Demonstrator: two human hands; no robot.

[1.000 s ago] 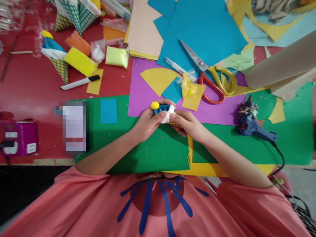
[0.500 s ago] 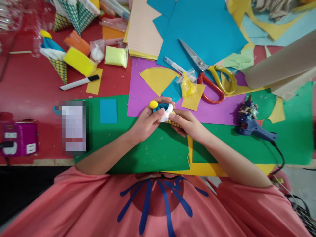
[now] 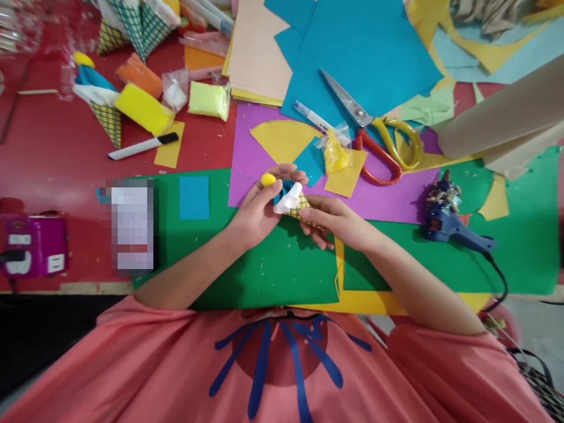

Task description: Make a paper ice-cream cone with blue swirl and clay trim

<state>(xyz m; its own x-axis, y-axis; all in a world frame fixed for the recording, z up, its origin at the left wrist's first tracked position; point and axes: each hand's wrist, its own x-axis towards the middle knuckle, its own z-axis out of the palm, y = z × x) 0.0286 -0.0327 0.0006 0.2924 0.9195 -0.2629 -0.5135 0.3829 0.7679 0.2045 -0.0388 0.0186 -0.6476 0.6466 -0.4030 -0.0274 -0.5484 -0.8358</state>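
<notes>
- Left hand point(image 3: 255, 208): we saw it curled over the green sheet point(image 3: 264, 276), fingers bent around a small yellow ball point(image 3: 268, 179) and touching the white clay point(image 3: 287, 201) at the top of a small checked paper cone point(image 3: 304, 210); how firmly it pinched the ball we could not tell.
- Right hand point(image 3: 337, 220): we saw it partly closed under the cone, thumb laid along the patterned paper, the lower fingers hidden beneath it.
- Cone: it lay tilted between the two hands, above the seam of the green sheet and the purple sheet point(image 3: 388, 197). A blue part point(image 3: 288, 187) showed behind the white clay, mostly covered by the left fingers, so we could not make out its shape.
- Near items: a bag of yellow clay point(image 3: 335, 154) lay just beyond the hands; the scissors point(image 3: 374, 132) rested on the blue paper point(image 3: 365, 53), their blade tip partly under a sheet edge; a glue gun point(image 3: 449, 226) lay well to the right, its cord running out of sight at the table edge.
- Far left: a finished cone point(image 3: 99, 100), a black-capped marker point(image 3: 143, 147) and a purple box point(image 3: 33, 247) stood on the red table point(image 3: 53, 164). One object beside the green sheet was blurred and unreadable.
- Upper edge: further papers and cones were cut off by the frame.
</notes>
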